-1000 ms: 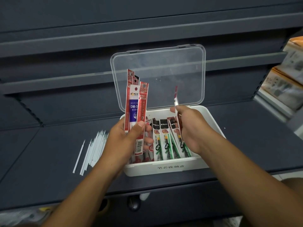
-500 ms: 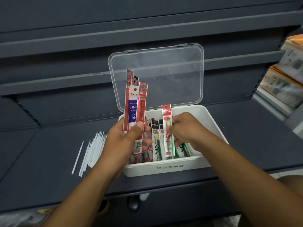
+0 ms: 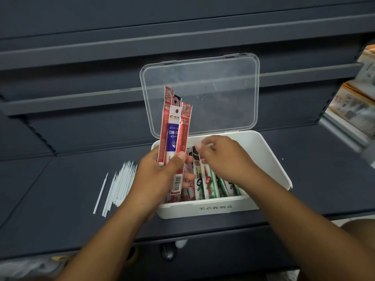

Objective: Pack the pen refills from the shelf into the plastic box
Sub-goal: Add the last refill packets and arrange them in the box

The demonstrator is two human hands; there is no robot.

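Holding a fan of red refill packets (image 3: pixel 175 138) upright above a white plastic box (image 3: pixel 269 159), a person's left hand (image 3: pixel 162 173) clamps them between thumb and fingers near their lower ends, while the right hand (image 3: pixel 225 159) reaches over the box's row of packed refills (image 3: pixel 211 181). The right fingers are curled and blurred above the sleeves already lying side by side inside; whether they pinch one cannot be told. The box sits on a dark grey shelf (image 3: pixel 60 199) with its clear lid (image 3: pixel 200 94) standing open behind. To the left of the box, a loose bundle of thin white refills (image 3: pixel 119 185) lies on the shelf, not yet packed.

The packets look light, flat and slightly flexible, their glossy film likely slippery, so a firm pinch across the width near one end, as the left hand does, should keep them from sliding apart. The bare white refills appear thin and prone to rolling or scattering; gathering them together around the middle would probably serve better than lifting one at a time. Free space remains along the box's right side.
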